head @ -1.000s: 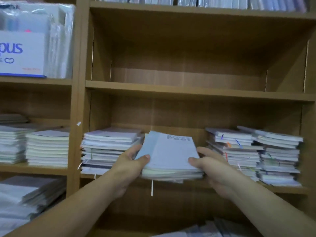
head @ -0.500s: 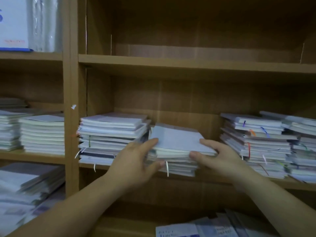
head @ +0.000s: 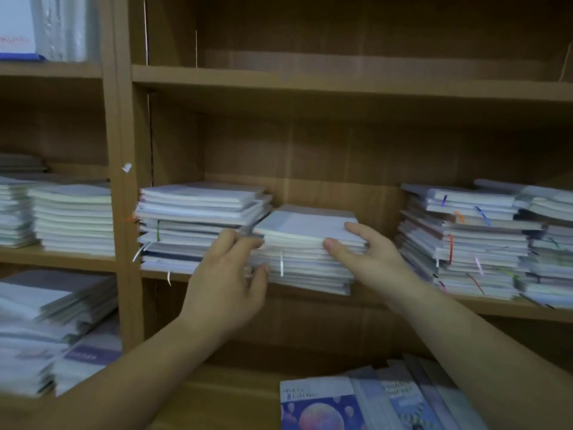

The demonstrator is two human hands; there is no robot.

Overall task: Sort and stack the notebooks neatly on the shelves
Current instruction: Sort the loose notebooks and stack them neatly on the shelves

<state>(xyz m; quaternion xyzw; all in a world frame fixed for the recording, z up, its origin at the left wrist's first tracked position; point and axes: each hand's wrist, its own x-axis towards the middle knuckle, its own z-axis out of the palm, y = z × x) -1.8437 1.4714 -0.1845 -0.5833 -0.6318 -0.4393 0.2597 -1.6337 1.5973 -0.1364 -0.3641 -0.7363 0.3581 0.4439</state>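
The middle stack point(head: 305, 252) of notebooks lies flat on the shelf board point(head: 387, 296), its pale top cover facing up and a white ribbon marker point(head: 281, 263) hanging down its front. My right hand point(head: 366, 259) clamps its right front corner, thumb on the front edge and fingers laid over the top cover. My left hand point(head: 226, 283) is apart from the right, at the stack's left front corner, fingers curled at the top edge and thumb against the front; it is blurred, but it looks like a grip. Just left of this stack, touching it, stands a taller pile point(head: 198, 225). To the right of it, across a gap, are two more piles point(head: 459, 243) with coloured ribbons. Below it lie loose notebooks with printed covers point(head: 322, 405). Far left of it, past the upright panel point(head: 124, 212), are further piles point(head: 71, 221)
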